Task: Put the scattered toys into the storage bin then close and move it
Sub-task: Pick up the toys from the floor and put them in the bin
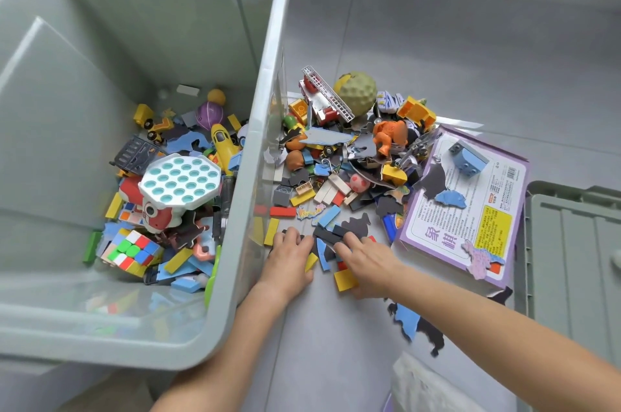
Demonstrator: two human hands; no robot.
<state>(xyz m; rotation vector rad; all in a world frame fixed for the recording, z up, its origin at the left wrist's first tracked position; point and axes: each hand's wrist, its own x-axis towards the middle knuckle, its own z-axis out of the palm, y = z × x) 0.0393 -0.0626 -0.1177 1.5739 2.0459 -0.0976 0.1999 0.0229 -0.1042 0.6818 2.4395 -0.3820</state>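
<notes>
The big grey-green storage bin point(268, 82) stands open on the left, its bottom covered with toys, among them a white pop-it board point(179, 181) and a puzzle cube point(131, 252). To its right, scattered toys point(336, 156) lie heaped on the floor: a fire truck point(324, 99), a green bumpy ball point(358, 92), an orange figure point(389, 136), blocks and flat puzzle pieces. My left hand point(290, 253) curls over small pieces beside the bin wall, a yellow block point(311, 262) at its thumb. My right hand point(366, 260) presses on black puzzle pieces point(331, 237).
A purple puzzle box point(470, 210) lies right of the heap with a light-blue brick point(468, 156) on it. The bin's grey-green lid point(578, 260) lies at the far right. Loose blue and black puzzle pieces point(415, 324) sit under my right forearm. The floor is grey tile.
</notes>
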